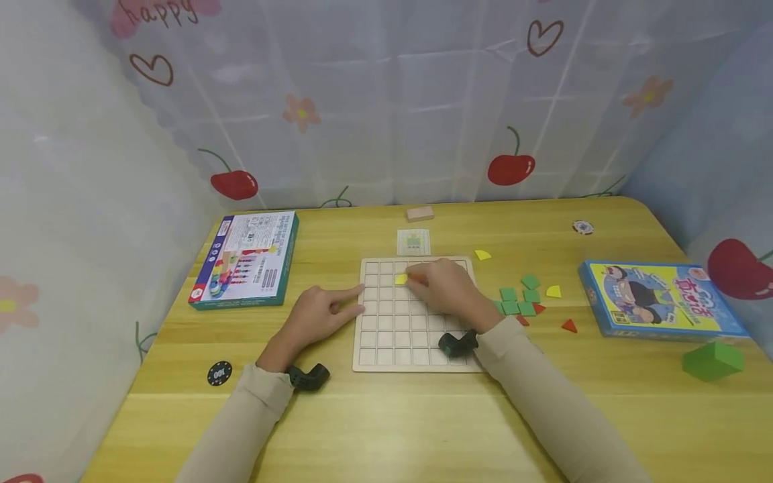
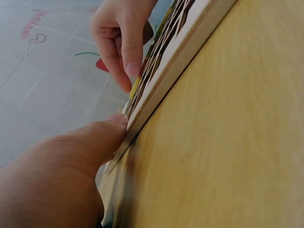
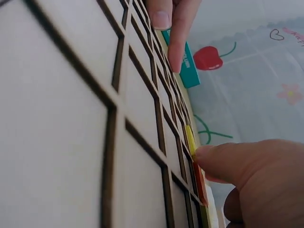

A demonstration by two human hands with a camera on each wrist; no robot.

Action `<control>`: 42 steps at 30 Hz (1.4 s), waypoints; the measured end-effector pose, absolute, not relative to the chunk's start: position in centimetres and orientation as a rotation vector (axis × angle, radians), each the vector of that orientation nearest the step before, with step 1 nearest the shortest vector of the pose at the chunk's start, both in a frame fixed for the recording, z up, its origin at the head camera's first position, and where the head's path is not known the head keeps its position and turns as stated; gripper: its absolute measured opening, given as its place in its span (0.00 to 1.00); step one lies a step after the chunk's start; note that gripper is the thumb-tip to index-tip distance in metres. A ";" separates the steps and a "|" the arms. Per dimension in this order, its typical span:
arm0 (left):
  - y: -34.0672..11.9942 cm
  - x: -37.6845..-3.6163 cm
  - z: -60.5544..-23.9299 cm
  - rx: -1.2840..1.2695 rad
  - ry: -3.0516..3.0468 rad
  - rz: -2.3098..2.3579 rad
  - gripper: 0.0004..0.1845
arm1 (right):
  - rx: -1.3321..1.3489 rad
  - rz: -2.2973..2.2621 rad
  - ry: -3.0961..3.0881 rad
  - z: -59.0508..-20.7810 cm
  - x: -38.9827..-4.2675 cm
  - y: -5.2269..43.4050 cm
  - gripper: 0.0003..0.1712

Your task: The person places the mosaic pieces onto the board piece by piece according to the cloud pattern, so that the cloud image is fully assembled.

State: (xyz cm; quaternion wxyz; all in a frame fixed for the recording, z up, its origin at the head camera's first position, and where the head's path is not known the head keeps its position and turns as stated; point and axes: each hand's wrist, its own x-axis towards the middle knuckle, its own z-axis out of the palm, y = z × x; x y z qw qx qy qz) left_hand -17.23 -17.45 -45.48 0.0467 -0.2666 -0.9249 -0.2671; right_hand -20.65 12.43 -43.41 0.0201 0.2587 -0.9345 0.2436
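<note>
A pale wooden grid board [image 1: 386,339] lies on the table. My left hand [image 1: 315,315] touches its left edge with thumb and forefinger spread apart. Over the upper part of the board, my right hand [image 1: 443,288] pinches a small yellow piece [image 1: 400,279] at one of the cells. The right wrist view shows the thumb against this yellow piece [image 3: 190,137], with an orange-red piece [image 3: 200,185] right beside it on the board. The right hand hides several cells. Behind the board lies a small card [image 1: 413,242] with a coloured pattern on a grid.
Right of the board lie several green squares [image 1: 508,294], red triangles [image 1: 570,326] and yellow quarter-rounds [image 1: 553,292]. A blue-edged box [image 1: 664,298] and a green block [image 1: 712,361] stand farther right. Another box [image 1: 247,258], poker chips [image 1: 219,373] and a wooden block [image 1: 420,214] surround the board.
</note>
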 end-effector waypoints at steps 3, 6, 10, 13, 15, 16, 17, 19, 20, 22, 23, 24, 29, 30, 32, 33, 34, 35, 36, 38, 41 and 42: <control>-17.4 -17.1 -45.4 -0.804 -2.834 -0.814 0.25 | 0.742 0.766 -2.908 -42.8 -20.7 13.5 0.15; -17.5 -17.1 -45.4 -0.793 -2.845 -0.813 0.25 | 0.646 0.796 -2.919 -41.8 -20.9 15.2 0.22; -17.4 -17.1 -45.4 -0.787 -2.852 -0.809 0.25 | 0.506 0.806 -2.947 -41.0 -21.6 18.4 0.21; -17.4 -17.1 -45.4 -0.795 -2.849 -0.812 0.25 | 0.413 0.826 -2.957 -41.1 -22.1 21.0 0.21; -17.4 -17.2 -45.5 -0.800 -2.845 -0.810 0.25 | 0.403 0.833 -2.961 -41.4 -22.4 22.4 0.21; -17.4 -17.2 -45.5 -0.803 -2.844 -0.809 0.25 | 0.398 0.836 -2.968 -41.5 -22.6 23.1 0.22; -17.4 -17.2 -45.6 -0.805 -2.846 -0.809 0.25 | 0.396 0.840 -2.976 -41.7 -22.6 23.6 0.22; -17.4 -17.2 -45.6 -0.806 -2.847 -0.800 0.25 | 0.402 0.839 -2.995 -41.9 -22.8 24.5 0.22; -17.4 -17.2 -45.6 -0.808 -2.847 -0.796 0.25 | 0.407 0.839 -3.007 -42.0 -22.8 24.9 0.22; -17.4 -17.2 -45.6 -0.809 -2.847 -0.799 0.25 | 0.391 0.831 -3.027 -42.2 -22.9 25.3 0.22; -17.5 -17.2 -45.6 -0.810 -2.844 -0.799 0.25 | 0.386 0.825 -3.033 -42.2 -23.0 25.4 0.22; -17.5 -17.2 -45.6 -0.811 -2.842 -0.798 0.25 | 0.374 0.823 -3.040 -42.3 -23.0 25.5 0.22; -17.5 -17.2 -45.4 -0.820 -2.832 -0.806 0.25 | 0.292 0.770 -3.054 -42.5 -23.0 25.2 0.24; -17.5 -17.2 -45.4 -0.821 -2.833 -0.806 0.25 | 0.277 0.762 -3.053 -42.6 -23.0 25.1 0.24; -17.4 -17.2 -45.4 -0.822 -2.832 -0.809 0.25 | 0.258 0.743 -3.046 -42.6 -22.9 24.8 0.24; -17.4 -17.3 -45.4 -0.820 -2.834 -0.810 0.25 | 0.255 0.730 -3.040 -42.7 -22.9 24.7 0.24; -17.4 -17.3 -45.4 -0.819 -2.835 -0.812 0.25 | 0.255 0.728 -3.040 -42.7 -22.9 24.7 0.23; -17.4 -17.3 -45.5 -0.819 -2.837 -0.810 0.25 | 0.258 0.726 -3.041 -42.7 -22.9 24.6 0.22; -17.5 -17.3 -45.5 -0.819 -2.837 -0.809 0.25 | 0.264 0.723 -3.048 -42.8 -22.9 24.6 0.20; -17.5 -17.3 -45.5 -0.817 -2.839 -0.808 0.25 | 0.283 0.736 -3.063 -42.8 -22.9 24.6 0.19; -17.5 -17.3 -45.5 -0.810 -2.847 -0.805 0.25 | 0.334 0.764 -3.079 -42.8 -23.0 24.8 0.22; -17.5 -17.2 -45.5 -0.807 -2.851 -0.806 0.25 | 0.345 0.774 -3.081 -42.8 -23.0 24.9 0.23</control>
